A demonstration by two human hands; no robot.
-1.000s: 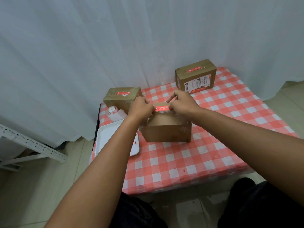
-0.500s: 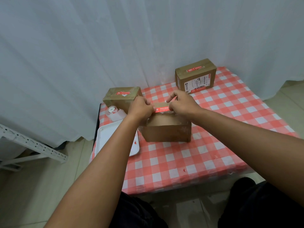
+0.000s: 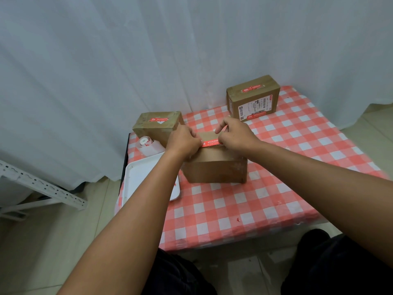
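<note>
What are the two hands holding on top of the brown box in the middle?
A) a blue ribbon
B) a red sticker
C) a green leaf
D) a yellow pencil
B: the left hand and the right hand each hold an end of a red sticker with white writing, lying across the top of the box.

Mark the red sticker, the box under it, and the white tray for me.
red sticker (image 3: 210, 143), head view, its printed middle.
front box (image 3: 214, 171), head view, its near side face.
white tray (image 3: 140, 177), head view, bare inner surface.
</note>
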